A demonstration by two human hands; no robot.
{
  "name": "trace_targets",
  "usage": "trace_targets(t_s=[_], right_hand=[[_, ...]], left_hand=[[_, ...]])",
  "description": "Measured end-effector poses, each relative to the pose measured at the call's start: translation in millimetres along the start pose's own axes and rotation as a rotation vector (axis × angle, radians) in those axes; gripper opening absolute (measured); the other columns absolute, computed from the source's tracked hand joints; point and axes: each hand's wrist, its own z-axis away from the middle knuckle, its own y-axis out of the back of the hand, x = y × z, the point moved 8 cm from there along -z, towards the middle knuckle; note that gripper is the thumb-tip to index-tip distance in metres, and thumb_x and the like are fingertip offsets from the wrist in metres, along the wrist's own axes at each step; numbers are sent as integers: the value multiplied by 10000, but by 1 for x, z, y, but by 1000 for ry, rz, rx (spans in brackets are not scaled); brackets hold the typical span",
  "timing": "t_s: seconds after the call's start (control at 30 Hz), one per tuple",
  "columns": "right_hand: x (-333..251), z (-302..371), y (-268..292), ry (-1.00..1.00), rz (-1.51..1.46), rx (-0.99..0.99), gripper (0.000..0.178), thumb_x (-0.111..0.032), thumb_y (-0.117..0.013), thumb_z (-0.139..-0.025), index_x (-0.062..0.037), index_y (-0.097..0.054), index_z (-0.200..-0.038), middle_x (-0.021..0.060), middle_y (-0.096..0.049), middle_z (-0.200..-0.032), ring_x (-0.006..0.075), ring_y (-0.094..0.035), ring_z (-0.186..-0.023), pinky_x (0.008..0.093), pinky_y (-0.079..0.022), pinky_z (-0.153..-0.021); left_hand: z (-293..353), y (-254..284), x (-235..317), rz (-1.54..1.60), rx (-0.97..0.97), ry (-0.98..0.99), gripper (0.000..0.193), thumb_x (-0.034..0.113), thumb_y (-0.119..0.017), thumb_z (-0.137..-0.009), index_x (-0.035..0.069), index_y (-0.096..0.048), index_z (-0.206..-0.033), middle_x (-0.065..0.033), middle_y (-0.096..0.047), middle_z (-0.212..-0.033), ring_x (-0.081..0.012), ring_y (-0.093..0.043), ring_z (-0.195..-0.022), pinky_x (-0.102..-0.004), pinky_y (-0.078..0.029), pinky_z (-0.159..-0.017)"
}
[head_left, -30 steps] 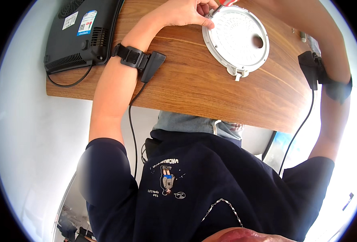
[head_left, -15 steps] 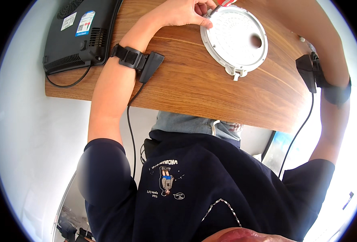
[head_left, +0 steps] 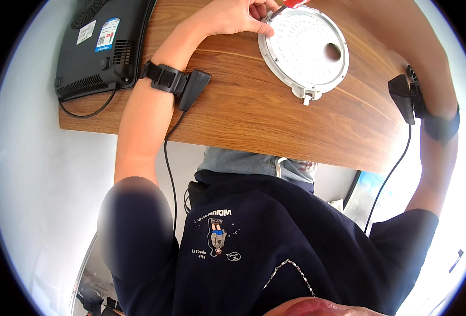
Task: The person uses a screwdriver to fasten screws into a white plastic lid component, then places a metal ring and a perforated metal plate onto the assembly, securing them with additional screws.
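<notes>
A round white plastic cover (head_left: 304,52) with a ribbed face, a raised rim and a small latch-like tab lies at the far edge of view. My left hand (head_left: 246,16) grips its left rim, thumb laid on the edge and fingers curled. Beside those fingers, the shaft of a screwdriver with a red handle (head_left: 294,2) comes down to the upper-left rim; whether its tip sits in a screw is hidden. My right forearm reaches in from the right and leaves through the top edge, so the right hand is out of the picture.
A black appliance (head_left: 98,58) with vents and labels lies at the left of the wooden table (head_left: 233,105), its cable looping over the front edge. Black strapped devices with trailing cables sit on my left forearm (head_left: 172,81) and right forearm (head_left: 409,97).
The cover and my left hand on it have shifted slightly left. The screwdriver's red handle has moved slightly too, still at the top of the cover.
</notes>
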Motion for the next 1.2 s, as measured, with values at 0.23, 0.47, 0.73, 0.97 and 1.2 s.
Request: trace_targets(t_s=[0.23, 0.47, 0.73, 0.97, 1.2], right_hand=[[19, -11, -6, 72, -108, -197, 309, -265, -610, -1021, -7, -579, -1187, 174, -658, -1029, 313, -651, -908, 408, -522, -800], [14, -11, -16, 28, -100, 22, 265, -228, -629, -1000, 25, -634, -1081, 179, -672, -1013, 315, -644, -912, 418, -517, -807], [47, -2, -42, 191, -295, 260, 245, -229, -638, -1000, 2, -645, -1080, 174, -672, -1083, 285, -648, -961, 435, -510, -853], [24, 1, -14, 89, -131, 84, 230, -229, -626, -1007, -6, -612, -1058, 158, -661, -1044, 274, -639, -913, 413, -515, -800], [27, 3, -17, 57, -120, 120, 254, -250, -619, -1012, 2, -590, -1005, 168, -665, -917, 309, -630, -869, 403, -506, -761]], left_hand=[[-6, -4, 4, 37, -22, -6, 504, 194, -919, -751, 17, -692, -1165, -89, -681, -990, -194, -643, -898, -333, -539, -828], [8, 5, -4, -2, 28, 36, 502, 187, -921, -747, 13, -698, -1161, -89, -689, -982, -189, -640, -888, -333, -536, -821], [19, 10, -8, 1, 37, 135, 487, 185, -919, -742, 21, -703, -1146, -78, -692, -938, -187, -640, -859, -332, -532, -812], [-6, -1, 6, 17, -16, 30, 468, 170, -911, -743, 23, -704, -1136, -81, -694, -948, -190, -641, -856, -333, -532, -801], [-3, -1, 2, 44, -2, -4, 468, 156, -913, -742, 19, -697, -1134, -82, -692, -962, -189, -643, -857, -338, -533, -793]])
